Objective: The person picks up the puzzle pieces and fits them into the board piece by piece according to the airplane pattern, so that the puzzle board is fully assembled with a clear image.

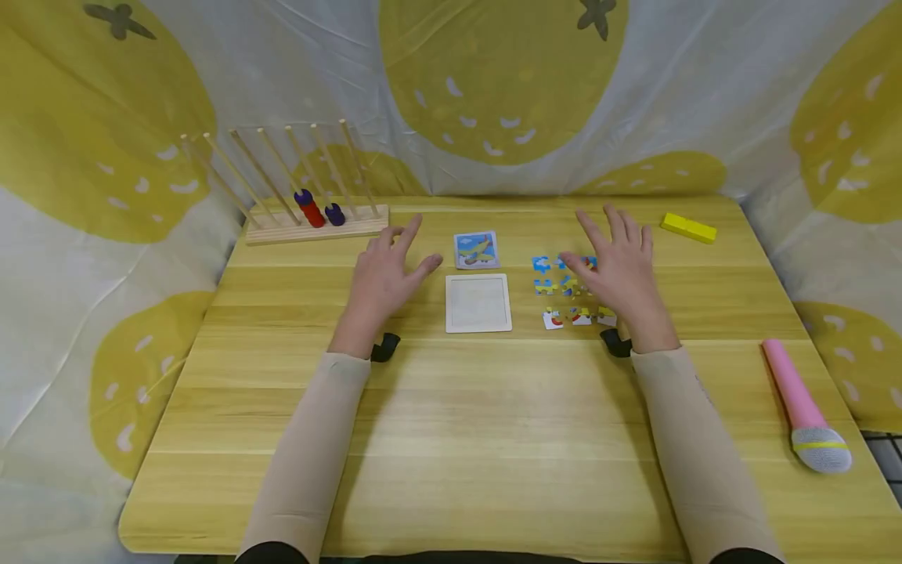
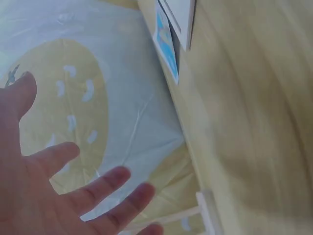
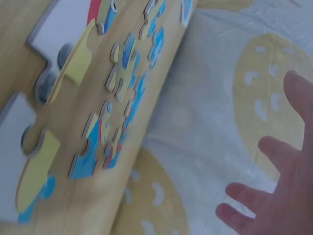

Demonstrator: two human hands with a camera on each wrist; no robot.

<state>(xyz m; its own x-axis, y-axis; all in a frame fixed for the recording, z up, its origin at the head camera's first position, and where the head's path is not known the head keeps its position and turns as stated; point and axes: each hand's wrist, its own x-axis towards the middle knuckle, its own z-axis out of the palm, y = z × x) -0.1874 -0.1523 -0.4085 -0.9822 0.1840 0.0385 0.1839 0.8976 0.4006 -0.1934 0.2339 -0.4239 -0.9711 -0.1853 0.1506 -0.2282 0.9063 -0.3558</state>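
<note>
My left hand point(image 1: 384, 274) hovers with spread fingers left of a white square puzzle tray point(image 1: 478, 304). Behind the tray lies a small picture card point(image 1: 476, 251) showing a yellow plane on blue. My right hand point(image 1: 620, 270) is held over the right side of several loose jigsaw pieces point(image 1: 553, 319), its fingers spread and holding nothing. In the right wrist view, the jigsaw pieces point(image 3: 88, 152) lie apart on the table, blue, yellow, white and red. The left wrist view shows the left hand point(image 2: 58, 196) with nothing in its fingers; the picture card point(image 2: 166, 44) is beyond it.
A wooden bead rack point(image 1: 317, 227) with upright rods and a few red and purple beads stands at the back left. A yellow block point(image 1: 688, 228) lies at the back right, a pink toy microphone point(image 1: 796, 392) near the right edge. A patterned curtain point(image 1: 493, 94) borders the table.
</note>
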